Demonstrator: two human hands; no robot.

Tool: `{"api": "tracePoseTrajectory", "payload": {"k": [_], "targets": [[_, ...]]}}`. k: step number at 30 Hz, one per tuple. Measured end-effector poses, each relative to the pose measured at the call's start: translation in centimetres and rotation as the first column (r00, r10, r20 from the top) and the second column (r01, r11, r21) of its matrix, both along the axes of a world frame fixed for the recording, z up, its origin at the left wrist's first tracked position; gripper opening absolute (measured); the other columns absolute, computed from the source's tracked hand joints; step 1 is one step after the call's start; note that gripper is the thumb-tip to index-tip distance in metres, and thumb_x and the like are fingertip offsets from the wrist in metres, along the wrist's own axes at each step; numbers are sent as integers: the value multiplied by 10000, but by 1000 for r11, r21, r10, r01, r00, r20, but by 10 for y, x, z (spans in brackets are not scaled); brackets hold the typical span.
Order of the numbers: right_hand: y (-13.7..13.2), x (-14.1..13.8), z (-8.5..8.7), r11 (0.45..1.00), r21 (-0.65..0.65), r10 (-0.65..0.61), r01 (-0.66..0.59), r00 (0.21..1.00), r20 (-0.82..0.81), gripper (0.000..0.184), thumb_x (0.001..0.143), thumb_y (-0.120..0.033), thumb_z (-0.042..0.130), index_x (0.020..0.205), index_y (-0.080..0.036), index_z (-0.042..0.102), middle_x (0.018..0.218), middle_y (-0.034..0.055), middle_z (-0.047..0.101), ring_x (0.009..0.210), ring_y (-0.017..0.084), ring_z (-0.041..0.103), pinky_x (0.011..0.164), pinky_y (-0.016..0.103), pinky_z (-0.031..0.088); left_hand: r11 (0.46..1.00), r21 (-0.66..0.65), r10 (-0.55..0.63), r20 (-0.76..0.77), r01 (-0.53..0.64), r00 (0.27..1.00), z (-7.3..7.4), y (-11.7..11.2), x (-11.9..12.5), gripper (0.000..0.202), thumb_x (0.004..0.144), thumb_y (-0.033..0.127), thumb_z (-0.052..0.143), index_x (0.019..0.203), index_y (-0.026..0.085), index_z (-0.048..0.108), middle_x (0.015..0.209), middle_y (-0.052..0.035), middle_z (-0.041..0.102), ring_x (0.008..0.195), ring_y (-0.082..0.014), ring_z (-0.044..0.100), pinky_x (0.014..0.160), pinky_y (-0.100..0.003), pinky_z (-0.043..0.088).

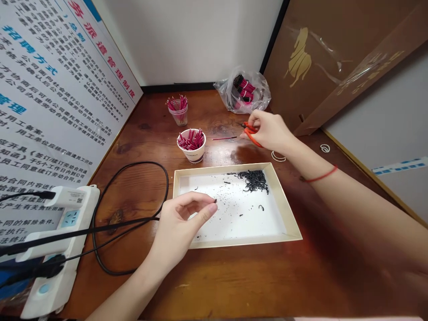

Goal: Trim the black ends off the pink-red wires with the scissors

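Observation:
My right hand (269, 131) grips small orange-handled scissors (250, 134) at the far side of the wooden table (214, 285). A thin red wire (224, 138) lies just left of their blades. My left hand (180, 227) hangs over a cream cardboard tray (220, 168), its thumb and forefinger pinched on a tiny black piece (215, 201). The tray's white floor holds a heap of short black wire bits (254, 180) and scattered specks. Close behind it stands a white paper cup (194, 157) full of red wires.
A clear plastic cup (178, 118) of red wires and a plastic bag (244, 91) of bundled wires sit at the back. Rubber bands (278, 156) lie near my right hand. A power strip (63, 249) and black cable (133, 167) occupy the left.

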State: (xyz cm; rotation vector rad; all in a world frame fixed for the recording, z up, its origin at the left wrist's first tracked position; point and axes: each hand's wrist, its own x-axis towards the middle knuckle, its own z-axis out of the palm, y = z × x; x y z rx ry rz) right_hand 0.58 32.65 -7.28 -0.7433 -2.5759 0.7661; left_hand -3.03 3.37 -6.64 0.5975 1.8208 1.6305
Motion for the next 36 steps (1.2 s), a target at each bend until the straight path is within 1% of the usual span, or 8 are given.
{"api": "tracePoseTrajectory", "payload": {"k": [3,7,9,12,16,21,30,36], "targets": [[-36,36,15,976,-206,-92,63,986,-137,394,672,-418,810,771,-236,475,739,10,606,671,176,571,630,331,460,1000,20,9,-21,-9,1000,1,-1,0,45,710,169,784,703,207,761,698,13,748,582,-67,639,460,-101,461],[-103,95,20,861,-500,35,-89,993,-116,371,755,-415,764,949,-259,489,839,-8,568,738,160,554,612,287,499,998,55,29,-61,-25,998,3,0,-1,79,694,126,788,682,196,753,665,22,734,590,-57,645,490,-83,476],[-131,114,15,819,-559,94,-131,991,-96,310,821,-347,724,1024,-279,499,904,-10,566,805,150,570,665,267,532,997,65,38,-71,-33,997,1,2,-1,85,689,118,796,684,192,753,652,24,731,584,-56,642,493,-83,480],[-154,121,3,834,-534,54,-139,983,-173,168,891,-322,652,996,-281,527,844,-25,544,750,125,560,670,249,543,997,60,45,-70,-41,997,-3,5,-2,91,694,116,797,726,198,774,643,28,736,558,-57,635,480,-93,484],[-157,115,-6,908,-389,75,-157,973,-217,153,866,-204,645,994,-270,595,888,-15,645,731,119,587,722,275,557,998,39,61,-96,-58,993,-5,5,-2,115,686,102,807,717,212,793,665,30,762,605,-63,674,544,-84,521],[-154,116,-5,960,-238,91,-150,966,-240,171,815,-133,668,930,-256,642,829,-27,708,675,113,604,622,247,530,998,22,67,-138,-64,988,-3,4,0,185,694,52,782,707,236,799,715,49,789,685,-60,723,645,-56,545],[-156,115,-8,948,-315,-21,-38,983,-184,109,811,-193,694,892,-256,660,812,-16,711,649,123,624,585,243,533,994,3,104,-150,-105,983,0,4,2,165,728,67,777,722,231,790,731,58,788,695,-54,724,649,-49,544],[-157,118,-6,940,-338,-36,-31,981,-189,126,842,-225,664,936,-270,595,789,-26,619,615,117,533,611,279,510,998,56,36,119,-43,992,0,-1,1,96,776,151,799,754,244,795,711,54,779,644,-48,711,642,-72,556]]}}
